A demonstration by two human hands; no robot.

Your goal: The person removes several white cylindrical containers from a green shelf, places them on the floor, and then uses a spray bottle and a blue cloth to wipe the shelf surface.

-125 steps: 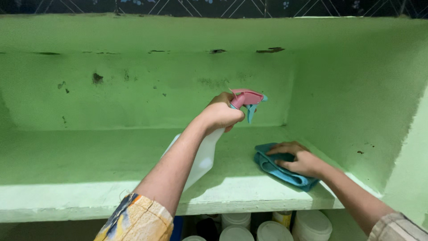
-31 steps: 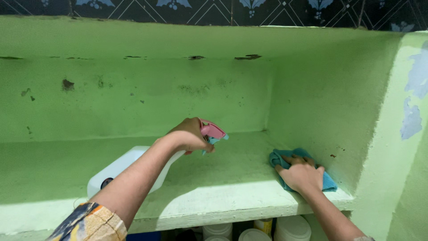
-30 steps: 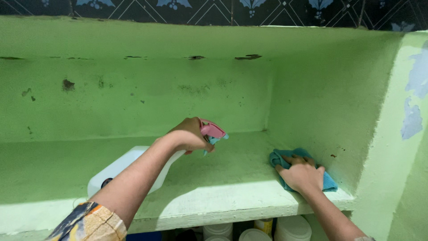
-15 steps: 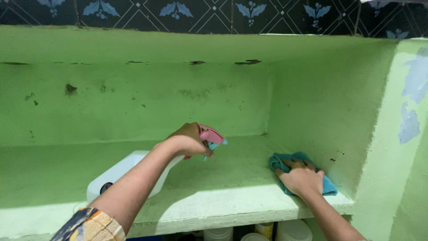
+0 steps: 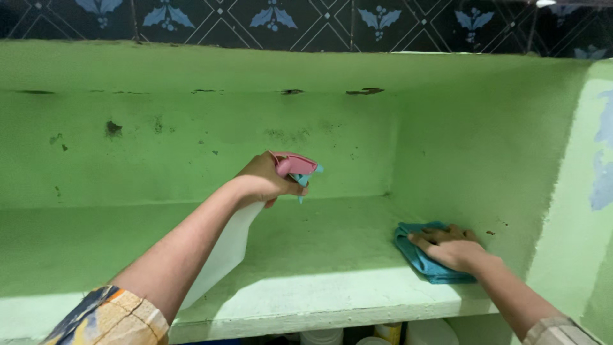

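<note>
on the green shelf (image 5: 319,287), right hand (image 5: 450,246) flat on blue cloth (image 5: 421,259); left hand (image 5: 265,182) grips spray bottle (image 5: 223,252).

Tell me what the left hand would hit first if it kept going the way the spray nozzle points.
Likely the green side wall of the shelf recess; nothing shows between it and the left hand, though depth is unclear.

- Green shelf (image 5: 332,281) floor open from left end to middle; nothing standing on it.
- Spray bottle (image 5: 223,252) held tilted over shelf middle-left, left hand (image 5: 265,182) on its trigger head, blocks that lane.
- Right corner taken: right hand (image 5: 450,246) flat on blue cloth (image 5: 421,262), near side wall (image 5: 472,153).
- Open gap between bottle and cloth.
</note>
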